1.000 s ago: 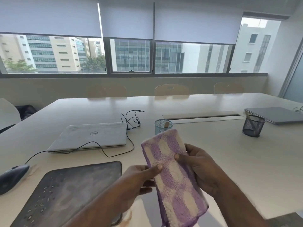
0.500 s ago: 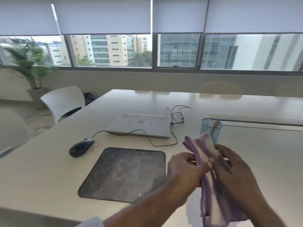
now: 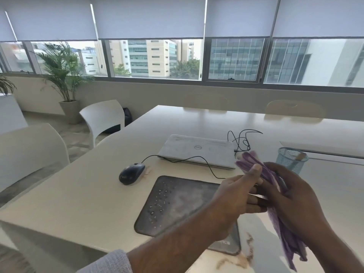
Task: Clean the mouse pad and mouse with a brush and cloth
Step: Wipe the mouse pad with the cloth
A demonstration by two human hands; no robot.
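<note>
A folded purple and white cloth [image 3: 251, 161] is held up above the table's right side by both hands. My left hand [image 3: 234, 196] pinches its upper end with thumb and fingers. My right hand [image 3: 291, 196] grips its middle, and the lower end hangs down past my wrist. The dark grey mouse pad [image 3: 177, 203] lies flat below my left hand, with crumbs and a pale smear on it. A dark wired mouse [image 3: 131, 173] sits on the table just left of the pad. A wooden brush handle [image 3: 300, 156] shows in the blue mesh cup [image 3: 289, 160].
A closed white laptop [image 3: 197, 150] lies behind the pad, its black cable [image 3: 244, 140] looping to the right. White chairs [image 3: 102, 119] stand at the table's left edge. A potted palm [image 3: 65, 79] stands by the window. Brown stains mark the table's near edge.
The view has swung left, bringing the mouse and whole pad into sight. The cloth, flat and facing me a second ago, is now folded narrow and edge-on between both hands.
</note>
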